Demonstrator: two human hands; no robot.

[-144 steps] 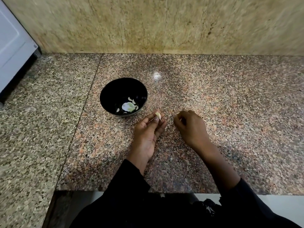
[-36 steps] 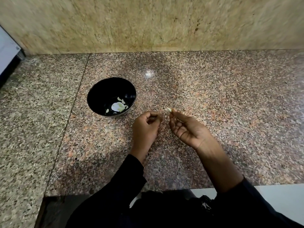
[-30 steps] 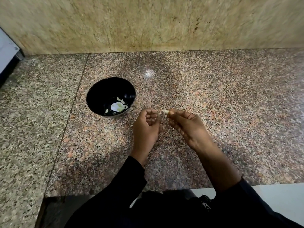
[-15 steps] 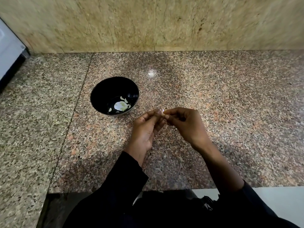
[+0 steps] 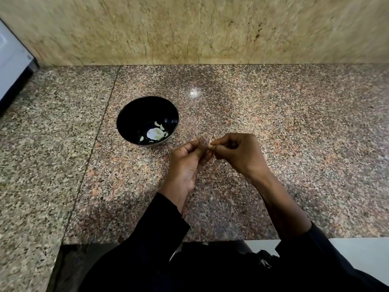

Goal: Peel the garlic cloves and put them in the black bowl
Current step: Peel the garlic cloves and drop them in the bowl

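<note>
From the head view, the left hand (image 5: 185, 163) and right hand (image 5: 237, 152) meet fingertip to fingertip above the granite counter (image 5: 294, 133), both pinching one small garlic clove (image 5: 209, 142) between them. The black bowl (image 5: 134, 114) sits just to their left, holding pale peeled pieces (image 5: 156, 133) at its bottom.

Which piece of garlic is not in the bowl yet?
The garlic clove pinched between the left hand and right hand; the other pale pieces lie inside the black bowl.
</note>
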